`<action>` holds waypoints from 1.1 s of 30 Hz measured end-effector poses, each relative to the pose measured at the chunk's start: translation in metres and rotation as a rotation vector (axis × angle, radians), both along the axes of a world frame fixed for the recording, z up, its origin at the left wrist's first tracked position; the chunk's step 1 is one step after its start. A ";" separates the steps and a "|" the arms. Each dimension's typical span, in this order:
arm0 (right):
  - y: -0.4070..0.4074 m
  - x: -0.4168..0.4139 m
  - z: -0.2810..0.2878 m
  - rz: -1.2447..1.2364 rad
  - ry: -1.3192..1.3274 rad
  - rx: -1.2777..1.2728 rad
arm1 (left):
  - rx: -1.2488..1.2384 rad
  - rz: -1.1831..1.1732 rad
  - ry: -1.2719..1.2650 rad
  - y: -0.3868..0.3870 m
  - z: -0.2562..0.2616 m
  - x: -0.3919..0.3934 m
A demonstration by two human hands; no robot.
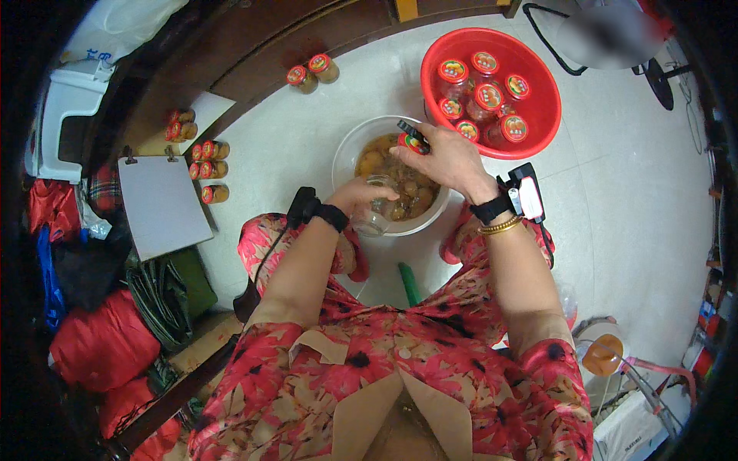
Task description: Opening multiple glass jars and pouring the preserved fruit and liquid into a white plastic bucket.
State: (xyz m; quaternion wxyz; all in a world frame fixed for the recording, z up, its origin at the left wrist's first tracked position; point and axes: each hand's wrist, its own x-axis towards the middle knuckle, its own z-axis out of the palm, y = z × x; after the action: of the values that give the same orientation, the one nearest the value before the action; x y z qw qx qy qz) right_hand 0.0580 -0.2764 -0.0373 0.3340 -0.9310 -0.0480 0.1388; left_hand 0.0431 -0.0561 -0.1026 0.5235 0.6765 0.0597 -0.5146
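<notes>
A white plastic basin [343,151] on the floor holds brown liquid with round, dark yellow pieces. My left hand [362,197] grips a clear glass jar [370,222] that lies tilted over the basin's near left rim; its contents are hard to make out. Above the basin's far right part, my right hand [447,158] holds a red jar lid [414,143] together with a black ridged handle [410,130] of some tool. Whatever lies under the right palm is hidden. Close by at the upper right, a red plastic tub [550,109] holds several glass jars with red lids [489,97].
Filled, lidded jars [324,68] stand by the dark wooden cabinet [259,55], and more jars [215,194] are at the left beside a clipped white board [164,207]. A green object [409,283] lies between my feet. A black metal stand [548,43] is at the upper right.
</notes>
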 end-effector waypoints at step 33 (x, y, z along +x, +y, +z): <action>0.040 -0.038 0.029 0.349 -0.115 0.470 | -0.143 0.102 -0.760 0.033 0.081 -0.046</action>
State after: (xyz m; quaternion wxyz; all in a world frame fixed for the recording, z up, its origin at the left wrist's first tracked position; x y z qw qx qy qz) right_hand 0.0205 -0.2365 -0.0081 0.5084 -0.8121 -0.2570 0.1264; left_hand -0.0030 -0.0229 -0.0212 0.5790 0.7769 -0.1410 -0.2032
